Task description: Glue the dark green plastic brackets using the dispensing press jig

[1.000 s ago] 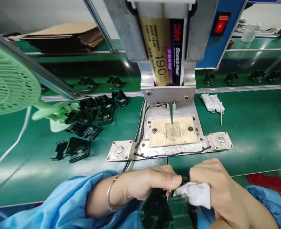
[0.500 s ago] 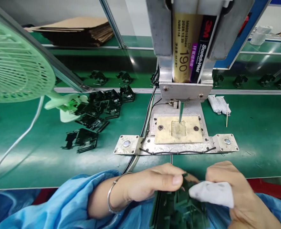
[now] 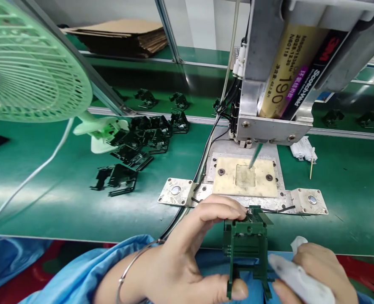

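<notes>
My left hand (image 3: 187, 257) grips a dark green plastic part (image 3: 247, 249) by its top and bottom, holding it upright above the table's front edge. My right hand (image 3: 313, 274), low at the right, is closed on a white cloth (image 3: 296, 278) that touches the part's lower right corner. Just beyond the part lies a metal fixture plate (image 3: 245, 190) with a beige insert (image 3: 245, 177) and a square recess. A glue dispenser (image 3: 288, 80) carrying a 3M cartridge hangs over it, its nozzle (image 3: 254, 158) pointing at the recess.
A pile of black plastic parts (image 3: 136, 147) lies left of the fixture, beside a pale green fan (image 3: 31, 63) and its white cord. More black parts sit on the far belt. White packets and a stick (image 3: 305, 152) lie at the right. Folded cardboard (image 3: 123, 36) is stacked behind.
My left hand has lifted the green part up and forward into full view. My right hand with the cloth has dropped away to the part's lower right. The view has swung left.
</notes>
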Motion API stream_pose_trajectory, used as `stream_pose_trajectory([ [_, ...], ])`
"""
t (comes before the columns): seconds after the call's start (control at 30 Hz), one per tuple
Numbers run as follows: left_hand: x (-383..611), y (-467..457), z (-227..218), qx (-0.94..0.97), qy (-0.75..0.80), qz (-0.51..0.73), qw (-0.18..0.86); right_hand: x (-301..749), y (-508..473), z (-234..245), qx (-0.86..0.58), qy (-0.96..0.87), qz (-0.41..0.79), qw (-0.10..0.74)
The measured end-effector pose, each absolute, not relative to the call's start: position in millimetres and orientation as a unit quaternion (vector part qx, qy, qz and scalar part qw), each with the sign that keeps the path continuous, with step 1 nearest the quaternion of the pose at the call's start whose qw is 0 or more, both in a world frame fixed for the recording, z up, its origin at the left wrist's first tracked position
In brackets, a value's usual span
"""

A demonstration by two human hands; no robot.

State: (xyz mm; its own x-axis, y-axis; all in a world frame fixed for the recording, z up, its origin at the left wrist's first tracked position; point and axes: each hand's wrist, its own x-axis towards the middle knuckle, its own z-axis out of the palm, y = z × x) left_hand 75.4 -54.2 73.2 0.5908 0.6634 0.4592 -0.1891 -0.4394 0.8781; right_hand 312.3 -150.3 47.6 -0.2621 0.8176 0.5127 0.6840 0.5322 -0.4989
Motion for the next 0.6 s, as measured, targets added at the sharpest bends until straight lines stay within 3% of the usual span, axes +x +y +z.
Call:
stream_pose_trajectory([
  [0.17, 79, -56, 74, 0.742, 0.135, 0.427, 0.499, 275, -129, 48, -0.411, -0.782, -0.038, 0.467],
  [0.6, 90, -56, 71, 0.701, 0.254, 0.475, 0.468, 249, -114, 39, -0.461, -0.729, -0.136, 0.489],
])
